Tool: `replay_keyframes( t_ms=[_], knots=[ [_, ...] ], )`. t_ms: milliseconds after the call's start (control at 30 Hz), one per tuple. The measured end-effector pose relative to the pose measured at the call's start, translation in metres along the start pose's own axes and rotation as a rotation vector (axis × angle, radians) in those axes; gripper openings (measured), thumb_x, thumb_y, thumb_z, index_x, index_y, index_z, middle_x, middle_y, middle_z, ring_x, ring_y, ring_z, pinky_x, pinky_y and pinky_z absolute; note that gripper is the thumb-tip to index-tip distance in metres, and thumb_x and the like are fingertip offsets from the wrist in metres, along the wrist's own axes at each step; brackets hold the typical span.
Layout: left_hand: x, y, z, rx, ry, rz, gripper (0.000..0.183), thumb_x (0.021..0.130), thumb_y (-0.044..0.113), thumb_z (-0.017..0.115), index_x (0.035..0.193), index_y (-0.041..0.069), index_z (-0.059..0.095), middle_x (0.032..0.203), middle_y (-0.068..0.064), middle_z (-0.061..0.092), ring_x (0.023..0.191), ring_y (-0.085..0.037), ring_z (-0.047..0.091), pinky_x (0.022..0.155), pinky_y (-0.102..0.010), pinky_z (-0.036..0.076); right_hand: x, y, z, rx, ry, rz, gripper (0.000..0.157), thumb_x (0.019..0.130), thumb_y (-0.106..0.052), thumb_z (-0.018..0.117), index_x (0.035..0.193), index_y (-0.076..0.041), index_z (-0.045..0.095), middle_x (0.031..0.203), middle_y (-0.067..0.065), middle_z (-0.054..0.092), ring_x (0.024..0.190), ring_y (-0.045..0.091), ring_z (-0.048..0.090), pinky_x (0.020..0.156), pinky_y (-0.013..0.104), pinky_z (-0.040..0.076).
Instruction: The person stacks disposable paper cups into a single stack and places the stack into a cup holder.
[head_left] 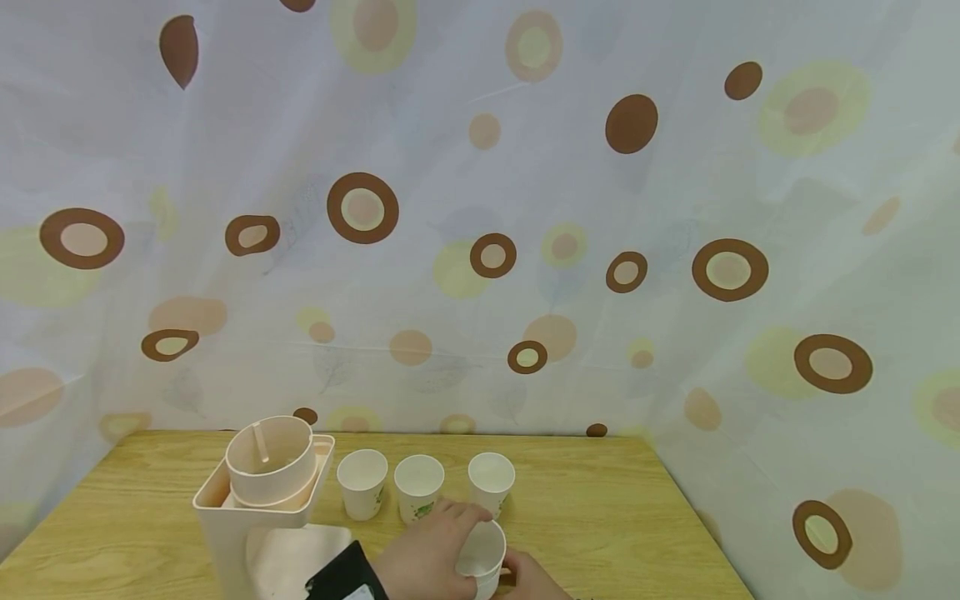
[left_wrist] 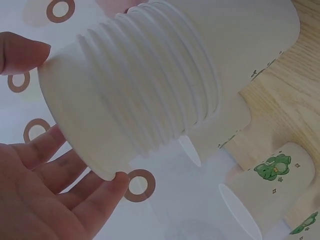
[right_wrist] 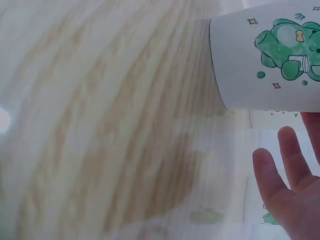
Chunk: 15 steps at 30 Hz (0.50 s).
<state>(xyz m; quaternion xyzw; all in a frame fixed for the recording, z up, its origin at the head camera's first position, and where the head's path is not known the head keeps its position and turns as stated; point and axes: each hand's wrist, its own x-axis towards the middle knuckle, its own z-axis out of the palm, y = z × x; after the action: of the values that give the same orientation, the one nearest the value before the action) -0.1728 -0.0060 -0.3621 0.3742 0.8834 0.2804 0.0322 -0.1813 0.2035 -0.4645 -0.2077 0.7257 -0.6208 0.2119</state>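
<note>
A nested stack of white paper cups point(head_left: 483, 550) stands between my two hands at the front of the table. My left hand point(head_left: 431, 554) holds the end cup point(left_wrist: 87, 112) by its rim, thumb on one side and fingertips on the other; this cup sticks out past the closely spaced rims of the others. From the right side my right hand point(head_left: 532, 579) grips the stack lower down, part of its grip hidden by the cups. In the right wrist view, some of its fingers point(right_wrist: 270, 172) extend below a cup printed with a green bear point(right_wrist: 287, 50).
Three single paper cups stand upright behind the hands: a left one point(head_left: 362, 483), a middle one point(head_left: 418, 487) and a right one point(head_left: 491, 479). To the left is a cream plastic appliance point(head_left: 232, 533) with a round container point(head_left: 272, 458) on top. A patterned curtain point(head_left: 450, 317) hangs behind the wooden table point(head_left: 600, 517).
</note>
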Motion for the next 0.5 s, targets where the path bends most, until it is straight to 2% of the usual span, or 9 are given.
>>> replay_keyframes(
  t_ms=[67,200,500],
  knots=[
    [-0.0007,-0.0009,0.0016,-0.005,-0.005,-0.004,0.060,0.068,0.019,0.075,0.123,0.011,0.053,0.121,-0.004,0.055,0.105,-0.013,0.047,0.079,-0.022,0.046,-0.0006,0.0026,0.0018,0.076,-0.016,0.001,0.066,0.077,-0.007,0.070,0.127,0.020,0.036,0.118,0.009,0.059,0.097,0.011,0.059,0.081,0.022,0.049],
    [-0.0018,-0.0024,0.0046,0.009,-0.004,-0.003,0.060,0.068,0.019,0.076,0.123,0.011,0.053,0.122,-0.005,0.055,0.108,-0.014,0.048,0.081,-0.024,0.047,-0.0008,0.0064,0.0036,0.148,-0.035,-0.006,0.067,0.077,-0.005,0.069,0.127,0.021,0.032,0.113,0.001,0.060,0.096,0.011,0.060,0.081,0.022,0.049],
    [-0.0002,-0.0048,0.0107,0.074,0.009,-0.003,0.056,0.071,0.025,0.077,0.120,0.011,0.054,0.119,-0.003,0.058,0.106,-0.015,0.051,0.084,-0.026,0.047,0.0006,0.0098,-0.0016,0.124,-0.032,0.002,0.063,0.078,-0.005,0.068,0.126,0.020,0.036,0.111,0.000,0.059,0.094,0.010,0.060,0.080,0.021,0.048]
  ],
)
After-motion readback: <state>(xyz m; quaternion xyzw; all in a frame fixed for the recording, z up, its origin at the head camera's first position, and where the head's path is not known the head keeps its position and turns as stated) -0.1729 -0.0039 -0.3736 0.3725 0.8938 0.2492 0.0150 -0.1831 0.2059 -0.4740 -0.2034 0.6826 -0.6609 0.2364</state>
